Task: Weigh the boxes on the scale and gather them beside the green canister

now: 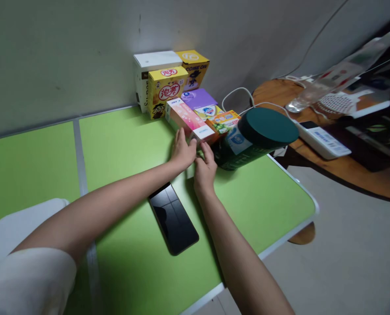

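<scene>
A pink and white carton [190, 118] lies flat at the near side of a group of packages on the green table. My left hand [183, 152] is at its near left edge, thumb and fingers around the corner. Against the carton's near end is my right hand [205, 168], fingers bent toward it; the fingertips are partly hidden. Behind the carton are a purple box [199, 99], a yellow box [209, 111] and an orange box [226, 119]. A dark green canister [257, 138] stands close to my right hand. A black phone [174, 221] lies below my forearms.
Upright against the wall are a yellow snack box [166, 92], a white box [142, 65] and a yellow and black box [195, 65]. At right, a round wooden table [313, 162] bears a plastic bottle [339, 72], a white device [326, 140] and cables. A white object [20, 223] lies at left.
</scene>
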Demonstrator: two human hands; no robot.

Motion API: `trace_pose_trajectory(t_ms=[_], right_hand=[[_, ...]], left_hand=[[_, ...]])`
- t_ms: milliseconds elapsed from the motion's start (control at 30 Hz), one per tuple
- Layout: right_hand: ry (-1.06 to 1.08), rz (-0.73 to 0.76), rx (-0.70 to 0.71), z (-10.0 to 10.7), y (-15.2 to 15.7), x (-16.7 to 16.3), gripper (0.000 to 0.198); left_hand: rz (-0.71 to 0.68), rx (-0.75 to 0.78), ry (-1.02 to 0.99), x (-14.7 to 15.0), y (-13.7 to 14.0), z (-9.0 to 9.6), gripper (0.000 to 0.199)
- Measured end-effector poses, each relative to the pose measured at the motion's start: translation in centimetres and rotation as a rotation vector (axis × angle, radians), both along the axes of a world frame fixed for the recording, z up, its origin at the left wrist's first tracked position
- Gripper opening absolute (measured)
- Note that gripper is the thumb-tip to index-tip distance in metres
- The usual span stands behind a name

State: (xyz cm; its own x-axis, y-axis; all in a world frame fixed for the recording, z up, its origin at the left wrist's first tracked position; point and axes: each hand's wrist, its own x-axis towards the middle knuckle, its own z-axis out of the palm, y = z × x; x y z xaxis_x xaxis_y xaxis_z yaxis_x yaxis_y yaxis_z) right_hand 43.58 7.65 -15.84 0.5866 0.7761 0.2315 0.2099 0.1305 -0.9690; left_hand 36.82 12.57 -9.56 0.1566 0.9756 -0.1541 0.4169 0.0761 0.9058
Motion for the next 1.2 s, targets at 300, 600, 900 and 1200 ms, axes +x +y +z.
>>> trace_pose_trajectory(t_ms=[300,600,900,1200], right_hand=[[-0.251,0.077,-0.063,-0.5,-0.8,-1.8,0.065],[-0.267,0.114,-0.064,-0.8,-0.8,-1.8,0.065],[-0.136,-0.002,-0.005,-0.8,-0.8,-1.6,0.053],[-0.048,0.053,-0.099,0.1,-1.2,-1.7,0.011]], left_hand=[[-0.044,0.014,-0.028,0.9,1.6,0.1,0.072],[-0.02,0.046,-0.056,1.2,1.6,-0.2,0.073],[-0.067,-0.021,-0.051,-1.7,3.2,-1.6,0.052],[-0.244,-0.03,-0.045,-13.2,-0.6,0.9,0.04]])
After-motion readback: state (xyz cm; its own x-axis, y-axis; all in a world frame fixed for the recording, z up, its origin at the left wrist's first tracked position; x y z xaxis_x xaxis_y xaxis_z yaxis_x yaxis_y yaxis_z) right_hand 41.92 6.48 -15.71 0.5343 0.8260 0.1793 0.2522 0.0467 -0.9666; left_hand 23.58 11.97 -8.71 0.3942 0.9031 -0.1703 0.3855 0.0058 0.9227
